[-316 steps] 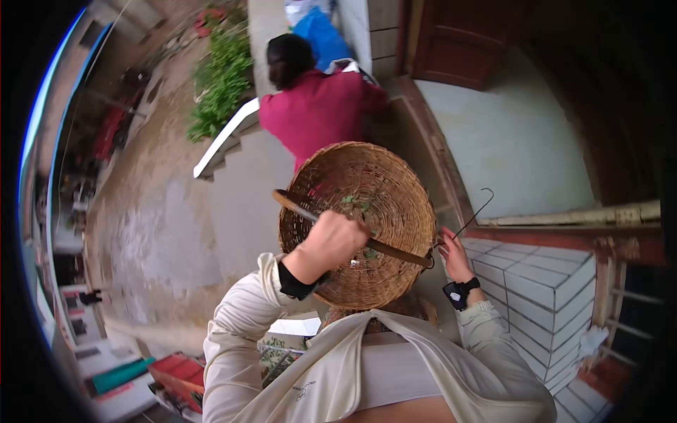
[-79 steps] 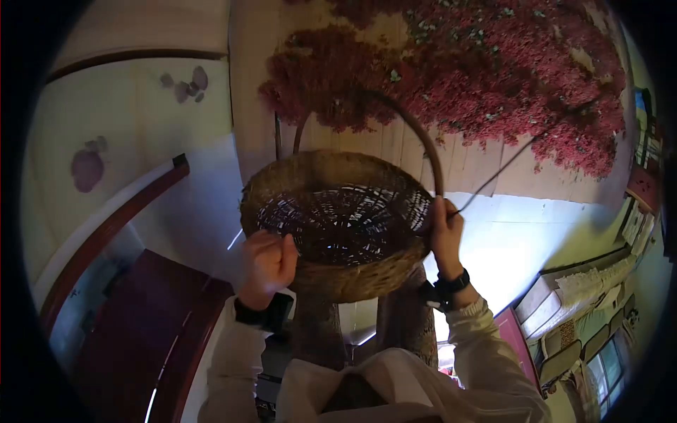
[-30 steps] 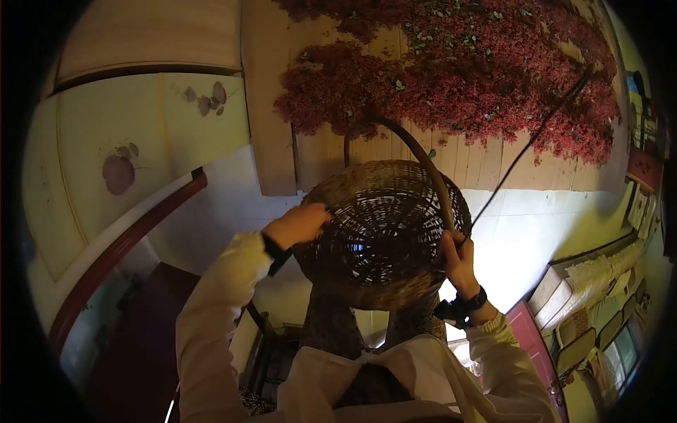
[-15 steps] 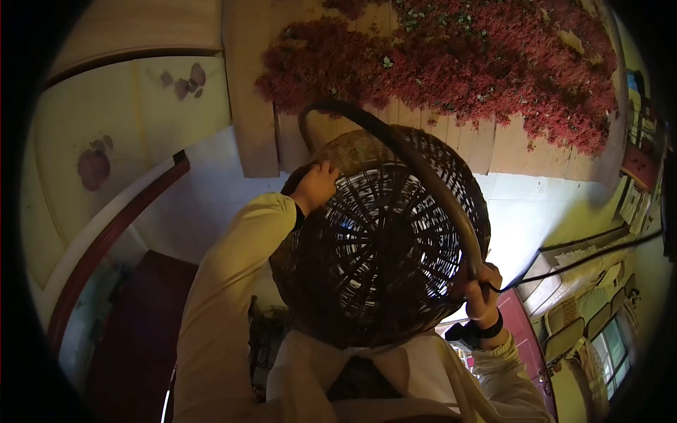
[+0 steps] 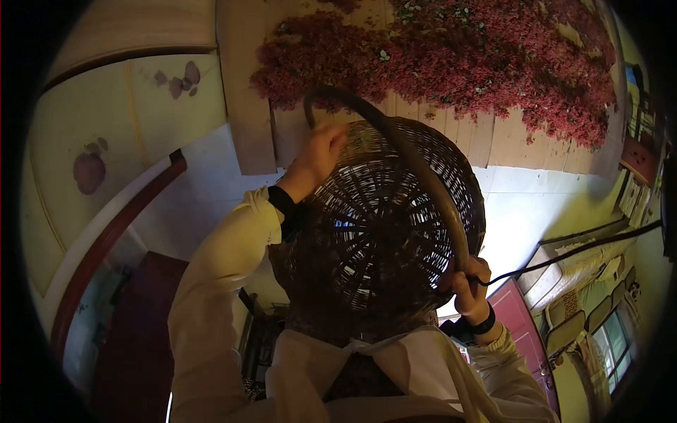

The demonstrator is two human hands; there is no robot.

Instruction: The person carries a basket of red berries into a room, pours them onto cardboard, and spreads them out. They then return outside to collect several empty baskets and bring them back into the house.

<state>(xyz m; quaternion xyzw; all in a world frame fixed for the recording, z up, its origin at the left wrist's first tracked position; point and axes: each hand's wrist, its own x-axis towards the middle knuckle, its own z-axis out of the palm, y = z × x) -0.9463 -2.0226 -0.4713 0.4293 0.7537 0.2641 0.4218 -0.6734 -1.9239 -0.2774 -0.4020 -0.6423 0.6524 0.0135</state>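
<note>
A dark, round wicker basket (image 5: 384, 229) is tilted in front of my body, its open side toward me and light coming through the weave. My left hand (image 5: 319, 156) is at its upper left rim, close to the handle's far end, with the fingers curled and slightly blurred. The thick arched handle (image 5: 423, 166) crosses over the opening. Around its lower right end, at the rim, my right hand (image 5: 471, 283) is closed, thumb toward me. A thin black cord (image 5: 571, 250) runs off to the right from beside this hand.
Red berry-like clusters (image 5: 451, 63) with bits of green are spread over cardboard (image 5: 250, 120) beyond the basket. To the left stand a pale panel with flower prints (image 5: 113, 127) and a dark red rail (image 5: 120, 236). A sofa (image 5: 564, 275) and chairs are at the right.
My left hand has moved up along the basket's rim toward the handle's far end, its wrist lifting. The basket and right hand have shifted slightly left and up.
</note>
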